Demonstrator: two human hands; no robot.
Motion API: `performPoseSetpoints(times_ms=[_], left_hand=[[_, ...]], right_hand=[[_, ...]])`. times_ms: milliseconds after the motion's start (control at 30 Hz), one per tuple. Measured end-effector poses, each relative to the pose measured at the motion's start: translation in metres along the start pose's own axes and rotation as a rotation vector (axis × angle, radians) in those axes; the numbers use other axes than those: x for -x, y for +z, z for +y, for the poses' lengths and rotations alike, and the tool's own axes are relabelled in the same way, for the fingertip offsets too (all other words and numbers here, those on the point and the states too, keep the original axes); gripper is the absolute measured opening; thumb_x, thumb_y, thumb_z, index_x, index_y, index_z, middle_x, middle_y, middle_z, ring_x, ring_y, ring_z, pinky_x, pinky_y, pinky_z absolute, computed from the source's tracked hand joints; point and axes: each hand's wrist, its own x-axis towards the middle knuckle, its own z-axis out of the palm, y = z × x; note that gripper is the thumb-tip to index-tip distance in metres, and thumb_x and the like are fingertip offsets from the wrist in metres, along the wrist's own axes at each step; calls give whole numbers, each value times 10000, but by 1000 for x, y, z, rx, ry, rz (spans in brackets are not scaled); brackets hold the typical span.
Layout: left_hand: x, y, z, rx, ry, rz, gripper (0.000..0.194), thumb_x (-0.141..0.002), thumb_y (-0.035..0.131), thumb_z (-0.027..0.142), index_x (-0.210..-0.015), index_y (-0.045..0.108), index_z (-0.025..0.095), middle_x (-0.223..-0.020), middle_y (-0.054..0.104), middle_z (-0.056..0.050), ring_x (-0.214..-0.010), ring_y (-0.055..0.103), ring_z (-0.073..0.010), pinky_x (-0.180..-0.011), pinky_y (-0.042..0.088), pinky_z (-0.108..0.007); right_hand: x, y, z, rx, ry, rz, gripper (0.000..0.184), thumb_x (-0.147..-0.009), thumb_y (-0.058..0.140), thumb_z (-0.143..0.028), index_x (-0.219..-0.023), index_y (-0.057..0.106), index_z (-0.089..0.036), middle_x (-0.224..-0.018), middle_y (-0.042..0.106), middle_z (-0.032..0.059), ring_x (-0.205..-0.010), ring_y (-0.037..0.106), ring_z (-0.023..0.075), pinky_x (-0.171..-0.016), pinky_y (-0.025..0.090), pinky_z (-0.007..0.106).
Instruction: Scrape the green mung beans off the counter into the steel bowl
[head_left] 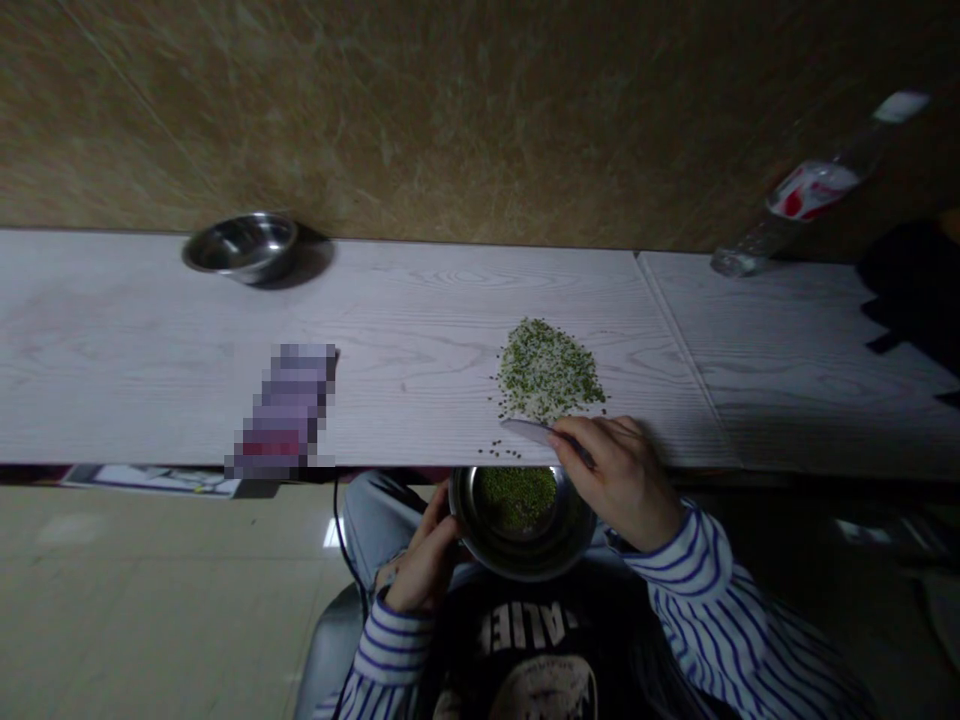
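Observation:
My left hand (427, 550) is closed on the left rim of a steel bowl (517, 565), held below the table's front edge. Small green beans, like mung beans (517, 495), cover part of the bowl's bottom. In my right hand (619, 475) is a knife (529, 430) with a pale blade and a dark handle, its blade pointing left over the tabletop. The blade lies at the near edge of a pile of green beans mixed with white, rice-like grains (547, 370). A few loose beans (499, 448) are scattered between the blade and the table edge.
Against the wall, a second steel bowl (244, 250) stands at the back left. A blurred-out rectangular object (285, 415) lies near the front edge. On the right are a clear plastic bottle (795, 200) and a dark item (915, 290). A seam crosses the white table (412, 350).

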Motion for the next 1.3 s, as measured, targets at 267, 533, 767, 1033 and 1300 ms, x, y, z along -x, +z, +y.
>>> performPoseSetpoints(times_ms=[267, 533, 767, 1033, 1300], left_hand=[[1, -4, 3, 11, 23, 10, 603, -655, 654, 208, -1251, 568, 248, -1022, 659, -49, -765, 585, -206, -591, 508, -319], [10, -11, 6, 60, 55, 45, 684, -648, 662, 196, -1320, 561, 273, -1236, 637, -57, -818, 609, -220, -595, 523, -319], [16, -13, 14, 90, 85, 63, 665, -658, 673, 174, -1312, 561, 229, -1088, 684, -80, -975, 615, -291, -726, 558, -383], [15, -10, 16, 99, 93, 23, 590, -677, 661, 164, -1257, 581, 239, -1108, 678, -71, -1003, 609, -286, -782, 549, -399], [13, -10, 15, 108, 81, 42, 613, -645, 687, 185, -1249, 604, 255, -1092, 687, -58, -941, 632, -285, -750, 547, -400]], right_hand=[[-1, 3, 4, 39, 11, 14, 91, -936, 538, -218, -916, 622, -186, -767, 716, 37, -687, 647, 180, -712, 378, 304], [-3, 3, -7, -3, -58, -61, 105, -949, 529, -218, -925, 629, -200, -807, 722, 32, -733, 644, 168, -734, 358, 308], [-9, 7, -12, 16, -73, -33, 92, -946, 536, -211, -928, 624, -191, -801, 710, 30, -751, 631, 179, -727, 339, 310], [-1, 5, -38, 19, -151, -85, 129, -951, 511, -170, -902, 628, -192, -713, 678, 8, -713, 598, 167, -713, 322, 311], [7, 1, -20, 41, -18, 36, 84, -930, 524, -193, -903, 603, -195, -755, 709, 38, -664, 630, 173, -682, 399, 308]])
